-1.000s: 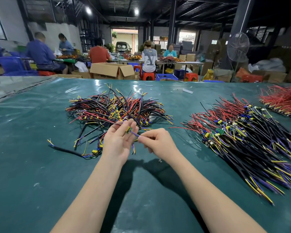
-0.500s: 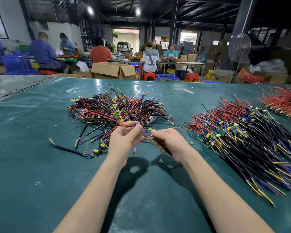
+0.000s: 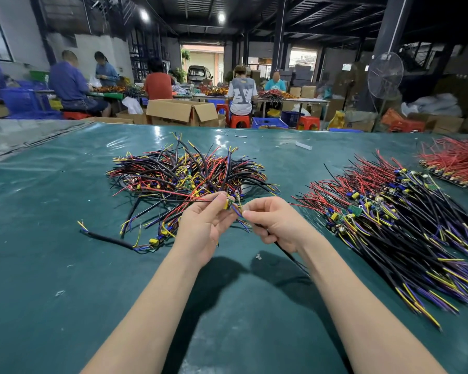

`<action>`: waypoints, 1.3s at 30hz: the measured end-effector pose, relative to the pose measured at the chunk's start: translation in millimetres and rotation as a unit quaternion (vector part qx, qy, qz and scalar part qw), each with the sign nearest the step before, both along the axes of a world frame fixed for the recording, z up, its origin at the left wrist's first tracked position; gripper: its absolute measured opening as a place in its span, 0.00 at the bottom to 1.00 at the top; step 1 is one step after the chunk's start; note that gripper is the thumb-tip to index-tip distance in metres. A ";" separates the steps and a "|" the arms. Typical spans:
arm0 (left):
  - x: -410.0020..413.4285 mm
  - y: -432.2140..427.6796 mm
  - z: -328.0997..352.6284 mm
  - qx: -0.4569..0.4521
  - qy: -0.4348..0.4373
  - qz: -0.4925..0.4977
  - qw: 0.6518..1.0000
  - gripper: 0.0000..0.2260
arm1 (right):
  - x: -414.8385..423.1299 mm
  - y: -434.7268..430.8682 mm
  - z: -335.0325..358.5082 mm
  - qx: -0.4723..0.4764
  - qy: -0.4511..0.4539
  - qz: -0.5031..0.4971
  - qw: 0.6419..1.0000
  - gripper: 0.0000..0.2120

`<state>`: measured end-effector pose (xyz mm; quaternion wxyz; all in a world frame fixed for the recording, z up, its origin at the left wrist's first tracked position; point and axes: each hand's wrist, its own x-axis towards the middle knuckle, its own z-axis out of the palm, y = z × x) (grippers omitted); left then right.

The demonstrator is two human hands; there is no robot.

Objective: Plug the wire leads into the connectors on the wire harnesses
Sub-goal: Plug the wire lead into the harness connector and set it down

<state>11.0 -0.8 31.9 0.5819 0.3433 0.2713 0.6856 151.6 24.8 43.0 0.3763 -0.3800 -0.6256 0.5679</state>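
Wiring shop, mid-assembly: a worker's hands meet just above the green worktop point(image 3: 65, 292). The left hand point(image 3: 203, 228) pinches a small connector board point(image 3: 229, 204) with a yellow block between thumb and fingertips. The right hand point(image 3: 277, 225) is curled round a black cable point(image 3: 288, 253) and nips its thin blue lead point(image 3: 237, 212) right at the board's edge. Whether the lead is seated cannot be told; it looks like the moment of insertion.

The piece appears feather-light, the cable limp yet springy, and the bared lead thin enough to buckle. The grip therefore belongs close behind the lead's tip, with the board held by its edges rather than its parts.

Behind the hands lies a tangled heap point(image 3: 184, 174) of red, black and yellow harnesses. To the right a combed pile point(image 3: 403, 233) lies in rows, with a red bundle point(image 3: 457, 160) near the far corner.

Beyond the worktop an open cardboard box point(image 3: 181, 112) stands with flaps spread, its contents hidden. A blue crate point(image 3: 266, 122) beside red stools shows nothing of its load from here. Other workers sit at further tables
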 end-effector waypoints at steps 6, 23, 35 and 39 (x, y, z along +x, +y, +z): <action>2.8 1.4 -1.9 -0.092 -0.107 -0.033 0.989 0.08 | -3.3 5.9 -11.4 0.064 0.045 -0.081 0.994 0.10; -3.6 -0.6 -3.0 -0.072 0.114 0.079 0.988 0.05 | -7.2 3.6 -14.8 -0.002 -0.039 -0.007 0.999 0.12; -22.2 5.6 -10.7 -0.083 0.247 0.076 0.963 0.05 | -16.4 -1.7 -10.0 0.167 -0.229 -0.061 0.957 0.11; -23.5 6.1 -11.9 -0.097 0.231 0.043 0.967 0.05 | -11.9 -4.4 -7.0 0.157 -0.224 -0.023 0.962 0.11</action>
